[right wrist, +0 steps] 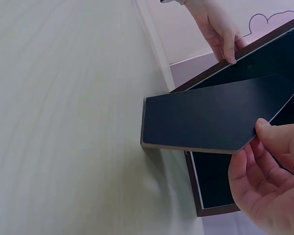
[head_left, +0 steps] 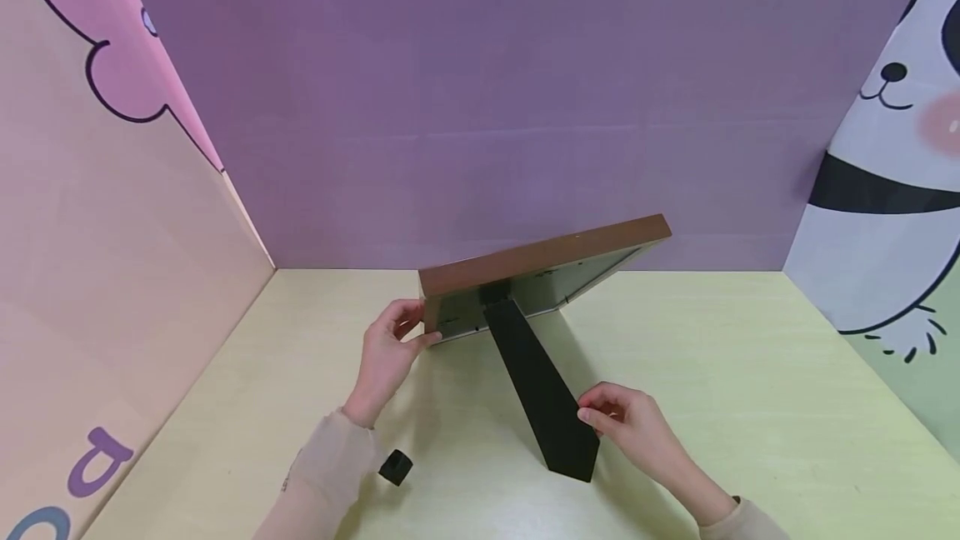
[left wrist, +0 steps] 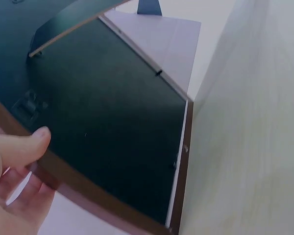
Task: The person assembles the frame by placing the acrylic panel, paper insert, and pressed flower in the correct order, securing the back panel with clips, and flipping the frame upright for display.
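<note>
A brown-edged picture frame (head_left: 547, 253) stands tilted on the table, its dark back panel (left wrist: 108, 107) facing me. My left hand (head_left: 390, 357) grips the frame's left side, thumb on the back and fingers around the outer edge. From the back a black easel leg (head_left: 540, 390) swings out toward me, its wide pointed end low over the table. My right hand (head_left: 630, 432) pinches the right edge of that leg near this end, thumb on one face and fingers behind it, as the right wrist view shows.
A small black block (head_left: 395, 467) shows beside my left sleeve. The pale table (head_left: 750, 373) is bounded by a purple back wall (head_left: 480, 107), a pink left wall (head_left: 112, 257) and a right wall with a panda picture (head_left: 870, 240).
</note>
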Demonstrator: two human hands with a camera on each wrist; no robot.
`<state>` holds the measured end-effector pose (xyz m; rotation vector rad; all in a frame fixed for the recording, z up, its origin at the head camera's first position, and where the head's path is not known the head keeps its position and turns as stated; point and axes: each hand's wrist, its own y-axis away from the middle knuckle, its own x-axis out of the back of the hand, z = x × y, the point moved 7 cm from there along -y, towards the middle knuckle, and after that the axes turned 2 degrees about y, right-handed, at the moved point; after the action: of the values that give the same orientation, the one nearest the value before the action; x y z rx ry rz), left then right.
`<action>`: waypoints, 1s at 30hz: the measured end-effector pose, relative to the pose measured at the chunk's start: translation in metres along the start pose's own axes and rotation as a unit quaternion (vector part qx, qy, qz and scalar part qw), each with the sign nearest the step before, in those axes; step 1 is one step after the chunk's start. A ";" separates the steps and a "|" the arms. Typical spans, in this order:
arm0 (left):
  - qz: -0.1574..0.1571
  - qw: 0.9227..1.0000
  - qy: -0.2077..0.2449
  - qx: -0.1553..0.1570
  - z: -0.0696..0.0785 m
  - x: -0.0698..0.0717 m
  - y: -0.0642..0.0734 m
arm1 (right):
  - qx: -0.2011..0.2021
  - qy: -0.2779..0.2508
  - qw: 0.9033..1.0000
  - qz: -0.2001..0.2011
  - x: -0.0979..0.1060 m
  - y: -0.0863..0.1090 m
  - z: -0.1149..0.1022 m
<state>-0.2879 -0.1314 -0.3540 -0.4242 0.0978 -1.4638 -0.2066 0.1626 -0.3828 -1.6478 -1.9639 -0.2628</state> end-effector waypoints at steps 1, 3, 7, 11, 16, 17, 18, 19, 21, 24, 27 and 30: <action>-0.009 1.000 0.000 -0.003 0.000 0.000 0.000 | 0.003 -0.004 1.000 0.014 0.004 0.000 -0.002; -0.031 0.999 -0.004 -0.008 0.001 0.001 -0.001 | 0.018 -0.014 0.998 0.057 0.016 -0.002 -0.009; -0.073 0.997 -0.016 -0.010 0.000 0.002 -0.001 | 0.086 -0.036 0.981 0.168 0.055 -0.008 -0.034; -0.098 0.995 -0.014 -0.018 0.001 0.002 0.000 | 0.164 -0.069 0.959 0.220 0.084 -0.012 -0.062; -0.128 0.991 0.019 -0.032 0.002 0.002 0.001 | 0.222 -0.109 0.947 0.207 0.091 -0.019 -0.083; -0.132 0.990 0.025 -0.033 0.002 0.003 0.001 | 0.221 -0.112 0.947 0.202 0.091 -0.021 -0.084; -0.135 0.990 0.026 -0.035 0.002 0.002 0.002 | 0.218 -0.113 0.949 0.199 0.091 -0.023 -0.085; -0.136 0.990 0.025 -0.036 0.003 0.002 0.003 | 0.212 -0.111 0.950 0.198 0.092 -0.025 -0.085; -0.135 0.990 0.015 -0.040 0.004 0.002 0.006 | 0.205 -0.110 0.953 0.196 0.093 -0.029 -0.085; -0.126 0.991 -0.004 -0.045 0.007 0.001 0.010 | 0.190 -0.118 0.956 0.189 0.095 -0.036 -0.083; -0.115 0.992 -0.016 -0.053 0.011 0.001 0.013 | 0.172 -0.125 0.960 0.180 0.098 -0.044 -0.081; -0.110 0.992 -0.028 -0.052 0.015 0.000 0.018 | 0.150 -0.126 0.966 0.169 0.100 -0.052 -0.080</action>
<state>-0.2668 -0.1269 -0.3465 -0.5749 0.0847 -1.6672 -0.2423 0.1963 -0.2540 -1.8388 -1.7461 0.3738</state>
